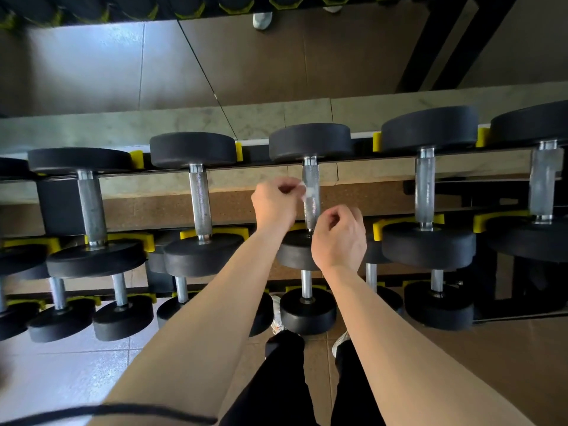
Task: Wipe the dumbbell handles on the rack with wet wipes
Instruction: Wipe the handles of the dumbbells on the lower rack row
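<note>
A small white wet wipe (307, 192) sits against the knurled handle (311, 176) of the middle dumbbell on the rack's (264, 166) top row, pinched there by the left hand (275, 204). The right hand (339, 238) hovers by the handle's near end with its fingers curled; whether it holds anything cannot be told. No handle looks wet, so most probably remain. A tiled floor (76, 364) lies below, with what looks like a mirror (215, 66) behind.

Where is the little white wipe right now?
In the head view, the wet wipe is near the middle, pinched by the left hand right at the handle of the top row's middle dumbbell.
</note>
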Demonstrator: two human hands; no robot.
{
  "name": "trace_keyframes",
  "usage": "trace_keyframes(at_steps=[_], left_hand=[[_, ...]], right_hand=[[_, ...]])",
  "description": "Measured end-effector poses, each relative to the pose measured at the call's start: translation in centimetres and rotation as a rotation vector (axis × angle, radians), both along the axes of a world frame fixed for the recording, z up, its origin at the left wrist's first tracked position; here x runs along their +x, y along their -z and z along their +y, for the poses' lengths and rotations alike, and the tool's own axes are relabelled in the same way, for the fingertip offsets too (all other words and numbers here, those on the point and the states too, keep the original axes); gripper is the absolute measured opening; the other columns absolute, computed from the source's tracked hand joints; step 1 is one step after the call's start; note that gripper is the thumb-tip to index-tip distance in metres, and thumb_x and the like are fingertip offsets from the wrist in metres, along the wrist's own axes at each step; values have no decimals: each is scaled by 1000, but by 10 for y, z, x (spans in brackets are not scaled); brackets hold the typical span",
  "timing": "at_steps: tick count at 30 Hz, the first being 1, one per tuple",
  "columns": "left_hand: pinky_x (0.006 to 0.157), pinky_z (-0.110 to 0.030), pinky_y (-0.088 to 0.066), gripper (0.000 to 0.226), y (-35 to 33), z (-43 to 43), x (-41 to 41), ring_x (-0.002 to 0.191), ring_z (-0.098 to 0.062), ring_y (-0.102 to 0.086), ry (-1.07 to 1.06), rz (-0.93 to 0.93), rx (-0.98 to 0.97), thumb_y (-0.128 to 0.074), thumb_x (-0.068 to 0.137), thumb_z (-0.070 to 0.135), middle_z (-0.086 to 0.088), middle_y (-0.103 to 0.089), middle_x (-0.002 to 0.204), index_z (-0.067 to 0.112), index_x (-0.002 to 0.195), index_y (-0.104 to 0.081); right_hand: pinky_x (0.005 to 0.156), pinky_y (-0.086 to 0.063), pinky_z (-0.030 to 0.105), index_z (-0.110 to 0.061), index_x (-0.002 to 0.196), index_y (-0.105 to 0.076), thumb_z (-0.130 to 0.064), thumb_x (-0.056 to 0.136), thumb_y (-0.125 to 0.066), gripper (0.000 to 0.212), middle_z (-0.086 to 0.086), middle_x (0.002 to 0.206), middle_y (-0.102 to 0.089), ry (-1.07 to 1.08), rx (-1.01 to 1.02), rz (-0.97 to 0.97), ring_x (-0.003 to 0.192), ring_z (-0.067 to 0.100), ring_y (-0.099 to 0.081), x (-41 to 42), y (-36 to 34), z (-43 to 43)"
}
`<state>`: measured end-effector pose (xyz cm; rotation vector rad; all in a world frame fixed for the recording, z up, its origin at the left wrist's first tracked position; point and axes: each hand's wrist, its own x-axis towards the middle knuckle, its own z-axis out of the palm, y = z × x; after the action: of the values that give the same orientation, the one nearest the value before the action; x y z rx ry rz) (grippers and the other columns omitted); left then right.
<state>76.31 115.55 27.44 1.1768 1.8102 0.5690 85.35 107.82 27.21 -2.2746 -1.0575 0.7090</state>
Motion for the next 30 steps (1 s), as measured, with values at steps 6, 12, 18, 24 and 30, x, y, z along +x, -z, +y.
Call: trace_keyframes(at_steps=[6,12,18,24,30], left_hand=[[76,-11,-43,14,-1,20,13,80,6,-58,-178,-62,68,-72,92,15,19,-66,87,21,104,-77],[73,-6,-39,12,13,-12,-12,83,8,-60,170,92,24,-73,92,20,15,-70,92,21,103,-78],[79,-15,-43,13,2,18,10,79,7,-56,-122,-24,47,-69,93,13,21,-63,81,24,94,-76],[72,-8,-39,13,9,-8,-10,84,2,-61,158,76,45,-71,93,18,12,-70,95,19,104,-77],[84,-24,-51,12,8,-35,-21,95,-8,-64,363,155,-93,-73,91,22,6,-70,101,21,104,-72]], right_hand=[[77,-58,39,-24,87,-61,-26,95,-52,13,-5,100,-55,-9,-7,4,85,15,-57,1,0,1],[78,-58,40,-24,89,-61,-27,96,-52,12,-5,101,-56,-20,-2,7,85,15,-57,1,-1,0],[79,-56,38,-22,89,-61,-28,95,-48,15,-4,100,-55,-24,0,-2,85,15,-56,1,1,1],[77,-54,37,-27,87,-55,-31,95,-43,16,-6,99,-52,-12,26,19,85,17,-56,0,0,0],[81,-51,28,-19,91,-62,-14,98,-54,12,0,106,-55,46,103,196,84,9,-53,15,-3,-6]])
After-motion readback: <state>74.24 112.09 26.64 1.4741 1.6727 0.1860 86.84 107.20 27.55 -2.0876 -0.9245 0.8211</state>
